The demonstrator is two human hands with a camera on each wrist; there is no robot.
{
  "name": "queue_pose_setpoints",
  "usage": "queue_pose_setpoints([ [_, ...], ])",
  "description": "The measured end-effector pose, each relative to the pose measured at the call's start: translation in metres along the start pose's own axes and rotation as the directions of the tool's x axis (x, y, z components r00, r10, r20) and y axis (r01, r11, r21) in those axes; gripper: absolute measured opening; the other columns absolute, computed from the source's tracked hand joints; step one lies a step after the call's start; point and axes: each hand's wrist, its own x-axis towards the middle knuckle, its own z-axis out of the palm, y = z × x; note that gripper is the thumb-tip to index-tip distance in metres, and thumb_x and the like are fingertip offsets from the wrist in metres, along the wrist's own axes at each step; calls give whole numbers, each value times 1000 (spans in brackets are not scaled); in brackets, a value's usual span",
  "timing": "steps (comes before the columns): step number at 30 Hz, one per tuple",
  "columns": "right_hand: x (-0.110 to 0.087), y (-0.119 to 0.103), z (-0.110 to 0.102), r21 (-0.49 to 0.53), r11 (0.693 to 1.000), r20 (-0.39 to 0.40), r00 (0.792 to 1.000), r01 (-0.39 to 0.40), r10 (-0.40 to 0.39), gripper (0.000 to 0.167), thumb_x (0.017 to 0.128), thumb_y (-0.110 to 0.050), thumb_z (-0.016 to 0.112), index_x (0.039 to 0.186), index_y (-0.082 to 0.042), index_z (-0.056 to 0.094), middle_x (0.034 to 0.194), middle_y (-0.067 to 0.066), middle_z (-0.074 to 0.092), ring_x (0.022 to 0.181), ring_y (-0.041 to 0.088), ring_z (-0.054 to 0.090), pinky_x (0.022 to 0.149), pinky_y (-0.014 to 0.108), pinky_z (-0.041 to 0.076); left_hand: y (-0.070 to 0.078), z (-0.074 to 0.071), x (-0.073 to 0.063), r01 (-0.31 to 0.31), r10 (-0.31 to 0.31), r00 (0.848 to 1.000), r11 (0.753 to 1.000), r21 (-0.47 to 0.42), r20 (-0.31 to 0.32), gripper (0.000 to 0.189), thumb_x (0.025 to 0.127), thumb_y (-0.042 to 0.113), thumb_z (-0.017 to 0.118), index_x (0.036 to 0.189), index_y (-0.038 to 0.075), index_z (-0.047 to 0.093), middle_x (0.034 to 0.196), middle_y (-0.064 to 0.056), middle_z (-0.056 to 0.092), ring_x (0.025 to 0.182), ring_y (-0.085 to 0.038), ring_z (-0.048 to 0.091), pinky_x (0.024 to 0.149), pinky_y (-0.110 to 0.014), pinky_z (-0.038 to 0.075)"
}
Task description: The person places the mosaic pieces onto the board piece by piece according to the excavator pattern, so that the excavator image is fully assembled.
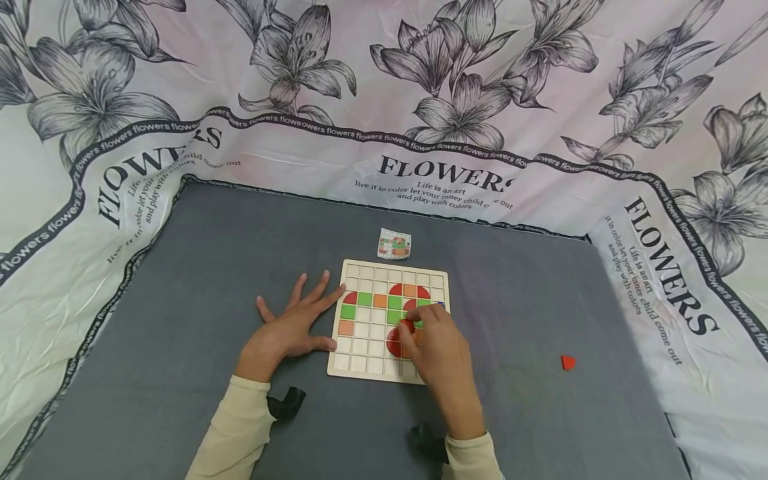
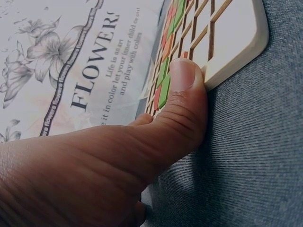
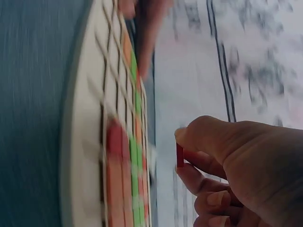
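Observation:
A square wooden grid board (image 1: 359,362) lies on the grey cloth, with red, green and orange tiles in several cells. My left hand (image 1: 291,330) rests at its left side, fingers spread, the thumb (image 2: 182,78) touching the board's edge. Over the right half of the board, my right hand (image 1: 447,350) pinches a small red tile (image 3: 180,155) between thumb and fingertip. In the right wrist view that tile is held edge-on, apart from the board. A curved red tile (image 1: 393,342) sits in the board near the right fingertips. The right hand hides the board's lower right cells.
Beyond the board lies a small pattern card (image 1: 394,245) with coloured shapes. One loose red piece (image 1: 568,362) is on the grey cloth (image 1: 516,287) to the right. Flower-printed fabric (image 1: 444,173) walls the back and sides. A bit of blue (image 1: 441,304) shows at the board's right edge.

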Motion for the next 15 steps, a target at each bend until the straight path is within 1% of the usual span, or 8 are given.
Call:
queue_pose_setpoints([
  [3,0,-19,11,-10,993,-16,993,116,-116,16,90,-22,85,98,-10,77,91,5,66,70,15,58,53,28,52,-1,1,1,1,-1,1000,1000,5,-4,103,84,43,87,169,34,29,179,-1,6,163,-39,-9,101,-89,-23],
  [5,0,-30,18,-23,986,-7,986,164,-164,16,90,-23,86,97,-11,77,90,3,66,71,14,59,53,26,53,-2,1,2,1,-1,1000,1000,6,-5,104,84,43,87,169,35,28,179,0,6,163,-39,-9,101,-89,-23],
  [9,-4,-47,29,-36,976,22,977,214,-213,16,89,-24,87,96,-13,78,92,1,68,77,14,65,58,28,57,-2,2,3,-2,2,1000,1000,9,-7,105,83,45,87,169,36,28,179,0,6,163,-39,-9,100,-89,-23],
  [15,-8,-58,40,-46,966,39,967,255,-253,17,86,-24,91,93,-15,77,90,0,66,77,15,64,58,29,57,-4,2,1,-3,4,1000,1000,3,-12,107,81,44,89,169,35,29,179,-1,7,163,-39,-10,99,-89,-23],
])
